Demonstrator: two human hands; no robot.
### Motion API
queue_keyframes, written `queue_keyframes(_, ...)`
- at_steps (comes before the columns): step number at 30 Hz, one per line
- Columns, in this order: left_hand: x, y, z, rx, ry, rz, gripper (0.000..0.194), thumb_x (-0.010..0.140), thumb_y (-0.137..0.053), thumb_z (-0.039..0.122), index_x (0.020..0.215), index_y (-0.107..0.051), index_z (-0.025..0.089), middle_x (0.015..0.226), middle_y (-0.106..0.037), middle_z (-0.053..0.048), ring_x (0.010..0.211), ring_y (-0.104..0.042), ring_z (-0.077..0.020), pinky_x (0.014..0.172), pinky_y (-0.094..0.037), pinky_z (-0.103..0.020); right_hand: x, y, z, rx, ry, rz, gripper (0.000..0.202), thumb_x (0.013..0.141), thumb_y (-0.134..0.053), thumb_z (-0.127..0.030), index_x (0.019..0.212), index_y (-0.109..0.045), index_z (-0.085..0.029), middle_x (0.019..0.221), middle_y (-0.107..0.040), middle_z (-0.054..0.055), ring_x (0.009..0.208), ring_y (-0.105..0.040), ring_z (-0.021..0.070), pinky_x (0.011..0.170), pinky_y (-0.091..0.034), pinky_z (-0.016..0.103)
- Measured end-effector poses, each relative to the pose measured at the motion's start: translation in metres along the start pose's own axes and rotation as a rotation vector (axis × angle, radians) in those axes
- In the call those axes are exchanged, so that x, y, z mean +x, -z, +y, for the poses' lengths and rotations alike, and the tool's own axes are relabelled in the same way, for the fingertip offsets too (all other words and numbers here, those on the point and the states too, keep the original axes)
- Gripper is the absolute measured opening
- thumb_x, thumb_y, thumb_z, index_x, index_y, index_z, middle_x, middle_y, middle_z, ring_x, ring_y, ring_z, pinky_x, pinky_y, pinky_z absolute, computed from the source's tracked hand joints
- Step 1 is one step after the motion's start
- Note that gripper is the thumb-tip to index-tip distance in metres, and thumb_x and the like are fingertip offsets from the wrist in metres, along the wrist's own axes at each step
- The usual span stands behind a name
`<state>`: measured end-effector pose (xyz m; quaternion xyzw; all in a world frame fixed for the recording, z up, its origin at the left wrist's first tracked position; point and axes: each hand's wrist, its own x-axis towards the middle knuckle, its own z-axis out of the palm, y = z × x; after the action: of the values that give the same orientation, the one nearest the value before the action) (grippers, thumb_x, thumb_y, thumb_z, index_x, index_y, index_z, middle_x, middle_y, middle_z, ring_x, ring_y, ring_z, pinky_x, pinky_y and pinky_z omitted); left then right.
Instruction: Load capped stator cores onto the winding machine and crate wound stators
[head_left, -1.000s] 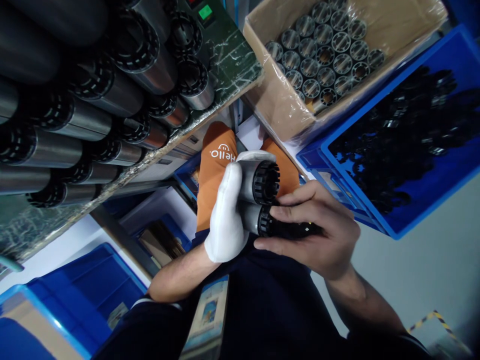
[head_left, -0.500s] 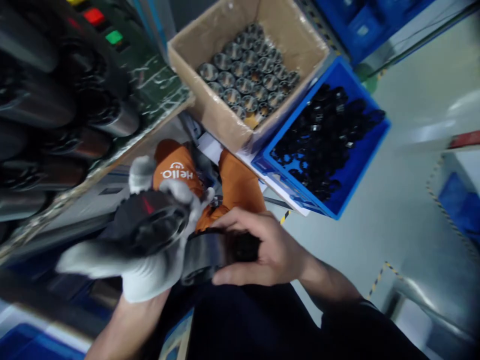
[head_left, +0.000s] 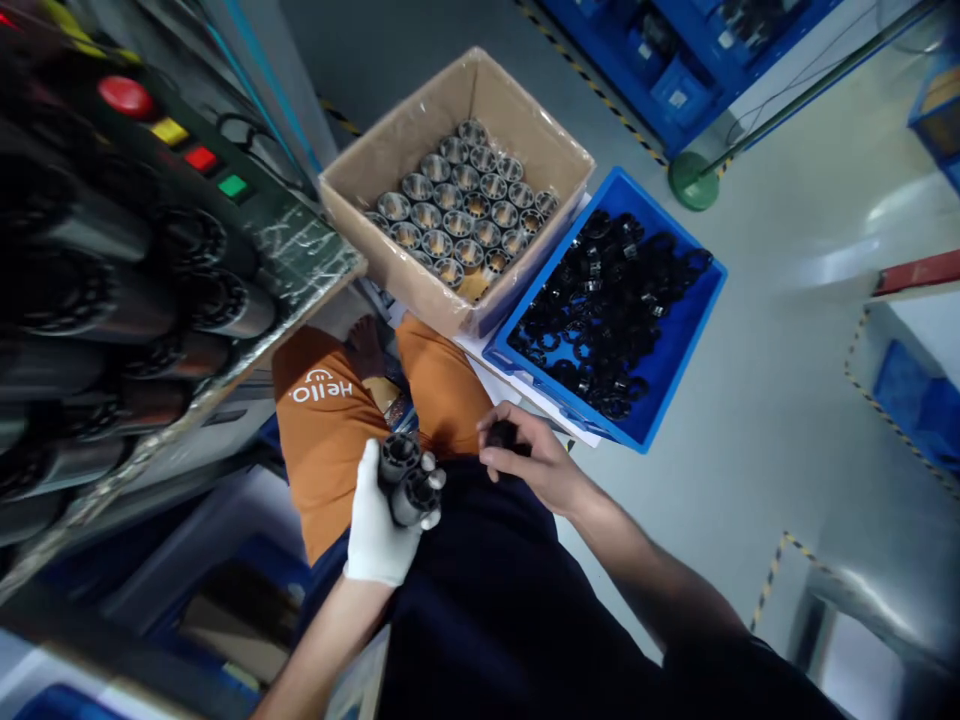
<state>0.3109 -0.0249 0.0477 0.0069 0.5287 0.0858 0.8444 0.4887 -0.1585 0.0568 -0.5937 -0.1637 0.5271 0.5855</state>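
Note:
My left hand (head_left: 377, 535), in a white glove, is closed around two short metal cylinders. Black slotted ends face up on both the upper cylinder (head_left: 399, 455) and the lower cylinder (head_left: 415, 498), which lie side by side over my lap. To the right, my bare right hand (head_left: 546, 468) is closed on a small black ring-like part (head_left: 502, 434); fingers hide much of it, so I cannot tell whether there is more than one. Similar black ring parts (head_left: 592, 300) fill much of the blue bin (head_left: 679, 370) in front of that hand.
A cardboard box (head_left: 405, 270) ahead holds several upright metal cylinders (head_left: 465, 215). On the left, larger metal cylinders (head_left: 232, 305) lie on a green bench (head_left: 300, 255) with coloured buttons (head_left: 201, 158). A green pole base (head_left: 694, 180) stands on the floor at the upper right.
My hands have drawn apart; the right one has left the cylinder beside the left hand and moved right with the black part. The left hand now holds the two cylinders lower, nearer my body.

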Motion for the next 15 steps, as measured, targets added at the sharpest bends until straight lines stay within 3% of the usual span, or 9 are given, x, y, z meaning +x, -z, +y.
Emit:
queue_keyframes(3,-0.02,-0.004,-0.002,0.116,-0.232,-0.023,0.041,0.104,-0.075,0.062,0.113,-0.066,0.023,0.082,-0.071,0.001,0.061,-0.071,-0.0207,0.036,-0.043,-0.023,-0.009,-0.006,-0.013,-0.034,0.032,-0.102,0.05,0.096,-0.091,-0.042,0.129,-0.06,-0.023,0.096,-0.07,-0.003,0.068,-0.068,0.0116,0.067,-0.059,0.025)
queue_keyframes(7,-0.057,-0.004,-0.01,0.15,-0.489,-0.095,0.068,0.082,-0.097,0.072,0.123,-0.069,0.025,0.083,-0.073,0.002,0.069,-0.075,-0.0221,0.046,-0.052,-0.025,-0.019,-0.034,-0.048,-0.107,0.097,-0.235,0.044,0.104,-0.08,-0.034,0.133,-0.048,-0.028,0.103,-0.069,-0.003,0.064,-0.068,0.0115,0.059,-0.058,0.024)
queue_keyframes(10,-0.085,-0.001,-0.017,0.122,-0.647,-0.077,0.067,0.082,-0.095,0.077,0.118,-0.076,0.024,0.089,-0.077,-0.001,0.08,-0.079,-0.0236,0.062,-0.063,-0.03,-0.025,-0.055,-0.077,-0.397,0.354,-0.296,0.043,0.097,-0.086,-0.025,0.13,-0.059,-0.026,0.123,-0.075,0.006,0.106,-0.079,0.0207,0.089,-0.067,0.032)
queue_keyframes(12,-0.102,0.003,-0.023,0.096,-0.747,-0.045,0.061,0.089,-0.089,0.078,0.116,-0.08,0.024,0.096,-0.081,-0.003,0.089,-0.08,-0.0247,0.073,-0.067,-0.034,-0.031,-0.067,-0.091,-0.6,0.581,-0.296,0.047,0.094,-0.089,-0.026,0.137,-0.07,-0.025,0.137,-0.073,0.01,0.127,-0.075,0.0259,0.107,-0.065,0.04)
queue_keyframes(15,-0.124,0.013,-0.031,0.064,-0.849,-0.05,0.056,0.096,-0.081,0.077,0.117,-0.084,0.025,0.108,-0.084,-0.005,0.103,-0.081,-0.0277,0.091,-0.069,-0.04,-0.043,-0.084,-0.102,-0.707,0.761,-0.296,0.059,0.095,-0.095,-0.033,0.15,-0.075,-0.029,0.133,-0.073,0.007,0.119,-0.076,0.0232,0.107,-0.067,0.038)
